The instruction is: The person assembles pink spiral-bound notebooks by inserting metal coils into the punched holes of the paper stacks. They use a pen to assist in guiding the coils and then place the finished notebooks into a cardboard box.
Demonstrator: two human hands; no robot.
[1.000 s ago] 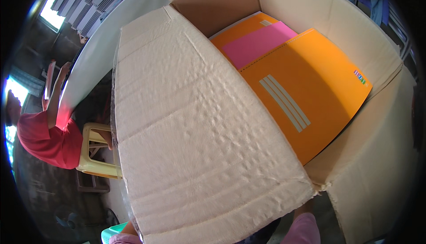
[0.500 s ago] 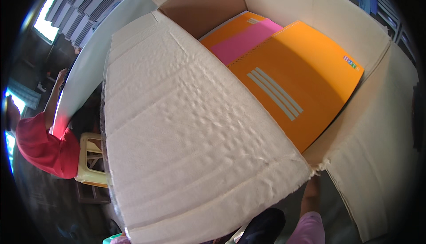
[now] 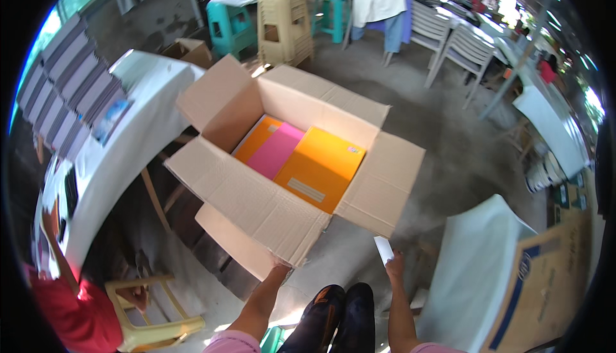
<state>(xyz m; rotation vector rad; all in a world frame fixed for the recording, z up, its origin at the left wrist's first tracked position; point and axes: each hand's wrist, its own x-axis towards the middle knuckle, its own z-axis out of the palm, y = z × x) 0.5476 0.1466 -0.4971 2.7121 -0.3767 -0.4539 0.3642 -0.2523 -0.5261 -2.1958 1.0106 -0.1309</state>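
Note:
A large open cardboard box (image 3: 359, 117) stands before me with its flaps folded outward. Inside lie orange notebooks (image 3: 324, 164) and a pink notebook (image 3: 277, 150), flat and side by side. My left hand (image 3: 279, 269) is closed at the near corner of the box's front flap (image 3: 256, 209), its fingertips partly hidden by the cardboard. Below the box's right flap (image 3: 385, 176), my right hand (image 3: 394, 264) grips a small flat white piece (image 3: 384, 249), perhaps card or paper, held apart from the box.
A white-covered table (image 3: 154, 84) with stacked books (image 3: 70, 90) stands at left. A person in red (image 3: 77, 318) is beside a cream stool (image 3: 157, 334) at lower left. Another cardboard box (image 3: 542, 282) and a white-draped surface (image 3: 475, 263) are at right. Chairs (image 3: 465, 51) stand behind.
The box, which filled most of the view, now appears farther away and whole. Both my hands have come into view, the right one with the white piece.

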